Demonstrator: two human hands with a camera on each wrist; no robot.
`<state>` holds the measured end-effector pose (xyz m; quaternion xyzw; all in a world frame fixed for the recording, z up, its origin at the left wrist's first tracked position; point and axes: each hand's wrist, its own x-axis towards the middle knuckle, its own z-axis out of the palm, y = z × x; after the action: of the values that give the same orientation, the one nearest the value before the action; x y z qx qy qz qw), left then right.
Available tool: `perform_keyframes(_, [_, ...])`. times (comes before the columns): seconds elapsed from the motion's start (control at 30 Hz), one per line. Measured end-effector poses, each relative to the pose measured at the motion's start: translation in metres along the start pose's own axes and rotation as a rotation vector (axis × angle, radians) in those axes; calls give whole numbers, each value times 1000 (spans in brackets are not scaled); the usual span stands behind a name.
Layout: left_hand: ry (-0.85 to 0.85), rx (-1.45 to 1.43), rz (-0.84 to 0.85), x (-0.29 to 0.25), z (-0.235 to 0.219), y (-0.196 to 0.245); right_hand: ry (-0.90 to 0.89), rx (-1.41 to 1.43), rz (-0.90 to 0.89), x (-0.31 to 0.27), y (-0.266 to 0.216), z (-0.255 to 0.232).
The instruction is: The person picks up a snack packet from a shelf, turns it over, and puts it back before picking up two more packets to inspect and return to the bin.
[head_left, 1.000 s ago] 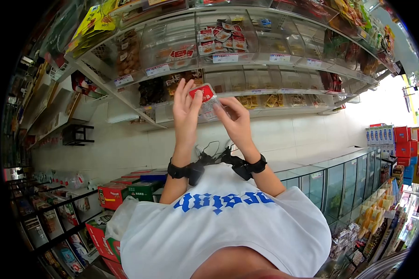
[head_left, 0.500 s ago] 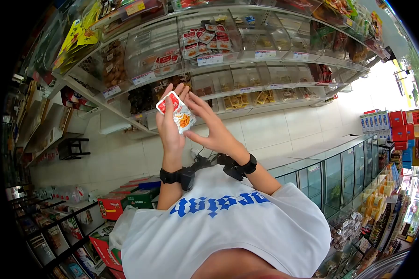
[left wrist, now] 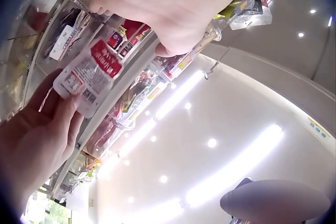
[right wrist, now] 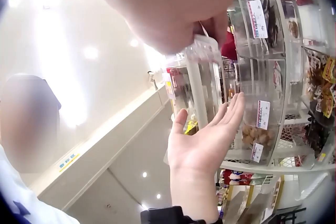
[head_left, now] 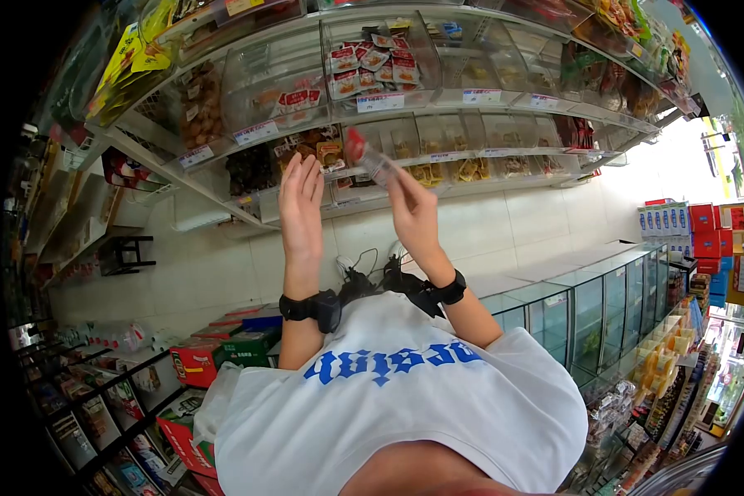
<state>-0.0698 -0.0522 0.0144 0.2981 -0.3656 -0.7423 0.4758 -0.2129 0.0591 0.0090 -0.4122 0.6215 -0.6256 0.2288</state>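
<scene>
My right hand [head_left: 419, 221] pinches a small snack packet [head_left: 376, 165] by its lower end between thumb and fingers. In the head view the packet is tilted and blurred, its red end pointing away from me. Its printed back, with a red band and small dark text, shows in the left wrist view as a flat packet [left wrist: 86, 79] with a clear rim. My left hand [head_left: 302, 217] is raised beside it, apart from the packet. In the right wrist view that left hand [right wrist: 202, 148] has its palm turned up, fingers extended and nothing in it.
Ahead stand shelves of clear bins, one holding several red-and-white packets [head_left: 374, 62], with price labels [head_left: 380, 102] along the fronts. Glass cases [head_left: 591, 318] line the right. Red and green cartons [head_left: 198, 364] are stacked at the left, and a black stool [head_left: 126, 255] stands farther off.
The packet has passed from my left hand to my right hand. Its colourful front faced me half a second ago; now it is tilted, farther right, and my left hand is free of it.
</scene>
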Motion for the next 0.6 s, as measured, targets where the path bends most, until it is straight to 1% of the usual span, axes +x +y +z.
perform_keyframes(0.07, [55, -1, 11, 6, -4, -4, 180, 162, 119, 4, 15, 2])
perform_keyframes(0.13, [101, -31, 11, 12, -6, -8, 100, 137, -2, 8, 5, 11])
perform_keyframes(0.2, [68, -101, -47, 18, 1, -15, -141, -36, -278, 11, 3, 23])
perform_keyframes(0.23, [52, -135, -75, 22, 3, -16, -262, -14, -253, 9, -4, 30])
perform_keyframes(0.3, [-1, -53, -36, 31, 5, -6, -506, 35, -200, 5, -19, 43])
perform_keyframes(0.33, [-26, -13, -13, 37, 4, -2, -519, 56, -175, 10, -17, 45])
perform_keyframes(0.4, [19, 11, -85, 50, -5, -7, -548, 100, -128, 21, -12, 45])
perform_keyframes(0.47, [64, 24, -132, 58, -8, -9, -605, 71, -108, 36, -5, 42])
perform_keyframes(0.5, [72, 103, -139, 62, -12, -9, -632, 57, -105, 46, -1, 41])
perform_keyframes(0.6, [57, 164, -185, 73, -22, -2, -653, 12, -225, 67, 6, 45])
